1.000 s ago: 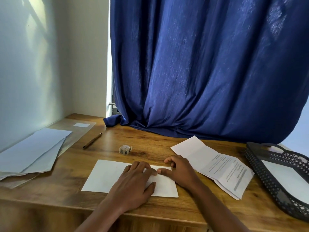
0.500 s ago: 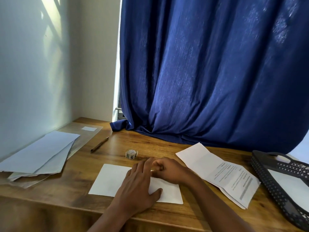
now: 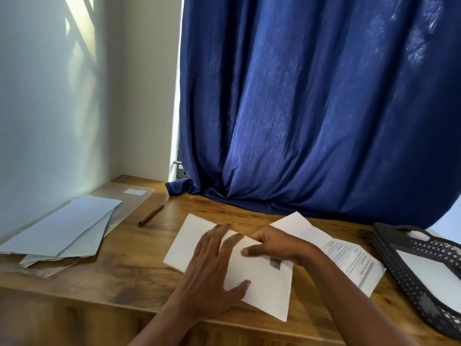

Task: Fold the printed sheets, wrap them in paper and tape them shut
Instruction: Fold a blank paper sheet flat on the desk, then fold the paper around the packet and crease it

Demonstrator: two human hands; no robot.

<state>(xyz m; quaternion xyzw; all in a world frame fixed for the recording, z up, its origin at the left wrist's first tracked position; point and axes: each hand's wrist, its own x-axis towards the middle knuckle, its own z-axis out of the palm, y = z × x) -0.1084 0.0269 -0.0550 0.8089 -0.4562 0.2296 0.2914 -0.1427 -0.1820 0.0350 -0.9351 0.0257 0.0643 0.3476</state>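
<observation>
Taping the Wrapped Packet

Pressing flat with straight fingers, the left hand [image 3: 212, 270] pins the white paper packet [image 3: 262, 283] to the surface [image 3: 124, 268]. The packet's long axis runs from far-left to near-right. The right hand [image 3: 277, 243] pinches the packet's far edge beside a tape strip [image 3: 275, 262]. Printed sheets [image 3: 349, 255] lie just right.

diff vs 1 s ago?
The white paper now lies turned at an angle under both hands. The tape roll seen earlier behind it is out of sight; a patterned strip shows by the right hand. The left hand still presses flat. Pencil, printed sheet unchanged.
</observation>
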